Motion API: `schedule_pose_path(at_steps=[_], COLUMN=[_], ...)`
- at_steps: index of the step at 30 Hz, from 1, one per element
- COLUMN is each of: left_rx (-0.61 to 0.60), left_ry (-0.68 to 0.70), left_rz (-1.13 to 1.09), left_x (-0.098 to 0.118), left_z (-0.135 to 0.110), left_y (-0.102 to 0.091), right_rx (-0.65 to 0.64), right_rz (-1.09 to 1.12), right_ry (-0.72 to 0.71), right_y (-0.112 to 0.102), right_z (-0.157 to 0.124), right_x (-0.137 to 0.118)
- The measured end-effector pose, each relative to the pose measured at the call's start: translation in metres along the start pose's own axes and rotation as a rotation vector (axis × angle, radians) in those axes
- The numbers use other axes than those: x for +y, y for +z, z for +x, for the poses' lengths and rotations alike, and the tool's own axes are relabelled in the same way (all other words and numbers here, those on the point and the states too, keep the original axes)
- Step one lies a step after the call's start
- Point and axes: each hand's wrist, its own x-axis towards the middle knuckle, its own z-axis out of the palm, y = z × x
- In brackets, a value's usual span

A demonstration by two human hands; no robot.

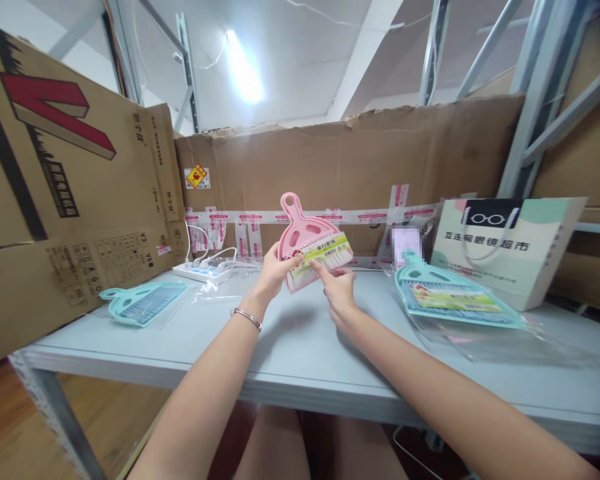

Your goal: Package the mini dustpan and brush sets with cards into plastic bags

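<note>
A pink dustpan and brush set (310,230) is held tilted above the table, its handle pointing up. Across its white bristles runs a green and yellow paper label (325,250). My left hand (274,270) grips the set's left edge, thumb on the front. My right hand (339,290) is curled at the lower edge, with a fingertip pinching at the label. To the right lies a teal dustpan and brush set (450,297) with a similar label, on clear plastic bags. Another teal dustpan and brush set (147,303), showing no label, rests on the left.
Behind the power strip (203,270) with its white cables stands a taped cardboard sheet (330,160). A large carton (65,187) borders the left side. At right is a paper bag (505,247). Clear plastic bags (500,347) lie near the front of the grey table (300,353).
</note>
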Motion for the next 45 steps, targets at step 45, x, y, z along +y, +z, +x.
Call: schedule_pose_path(at_steps=[45], left_rx=[0.138], left_ry=[-0.232], left_rz=[1.289], left_x=[0.004], left_z=[0.003], left_y=[-0.059], right_rx=[-0.307], right_rz=[0.174], right_ry=[0.389], right_y=[-0.026], right_z=[0.035], right_x=[-0.043])
